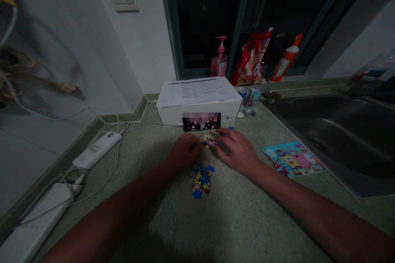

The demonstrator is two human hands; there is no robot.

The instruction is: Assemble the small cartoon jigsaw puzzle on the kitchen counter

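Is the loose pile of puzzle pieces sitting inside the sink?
No, the loose pile of puzzle pieces lies on the green countertop, just behind the two hands, well left of the sink.

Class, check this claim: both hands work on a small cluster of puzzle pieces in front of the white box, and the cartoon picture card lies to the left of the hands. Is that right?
Not quite. In the head view the cartoon picture card lies to the right of the hands, near the sink. The left hand and right hand do work on the puzzle pieces in front of the white box.
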